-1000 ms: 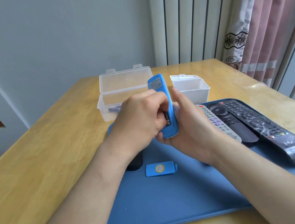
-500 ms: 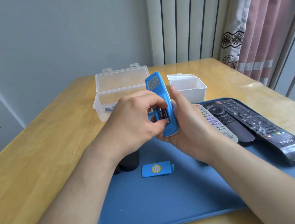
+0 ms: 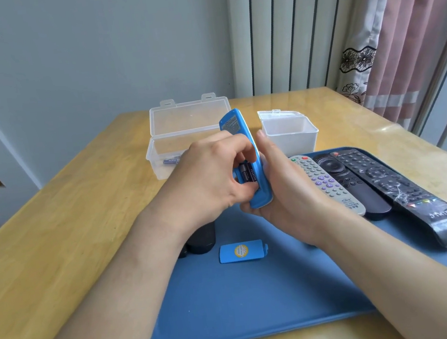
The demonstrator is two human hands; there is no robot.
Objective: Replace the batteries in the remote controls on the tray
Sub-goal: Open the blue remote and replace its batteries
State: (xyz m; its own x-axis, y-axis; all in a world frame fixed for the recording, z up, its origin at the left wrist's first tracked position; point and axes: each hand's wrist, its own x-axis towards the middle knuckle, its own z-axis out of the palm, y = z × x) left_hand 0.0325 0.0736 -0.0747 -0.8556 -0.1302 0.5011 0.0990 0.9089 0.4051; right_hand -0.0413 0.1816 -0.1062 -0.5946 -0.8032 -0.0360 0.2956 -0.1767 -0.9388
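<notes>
1. The blue remote (image 3: 243, 138) stands nearly upright in the middle of the frame, above the far part of the blue tray (image 3: 261, 305). Its open back is turned to the left.
2. The right hand (image 3: 286, 189) grips the blue remote from the right. Its fingers (image 3: 266, 147) lie up along the remote's far side, and the lower end sits in the curled palm.
3. The left hand (image 3: 206, 177) is at the open compartment. Its curled fingers (image 3: 237, 145) and thumb pinch at the batteries (image 3: 247, 175), two dark cells lying side by side in the remote.
4. The blue battery cover (image 3: 242, 251) lies flat on the tray below the hands, with its yellow round sticker facing up.
5. Three more remotes lie side by side on the tray at the right of the frame: a grey remote (image 3: 328, 181), a short black remote (image 3: 351, 187), and a long black remote (image 3: 405, 192) wrapped in crinkled film.
6. A dark object (image 3: 200, 239) shows under the left wrist at the tray's left edge; what it is cannot be told.
7. A clear box (image 3: 184, 134) sits on the wooden worktop (image 3: 55, 232) beyond the tray. Its lid is raised and spare batteries (image 3: 171, 160) lie inside.
8. A white box (image 3: 289, 133) stands to the right of the clear box, its lid also open.
</notes>
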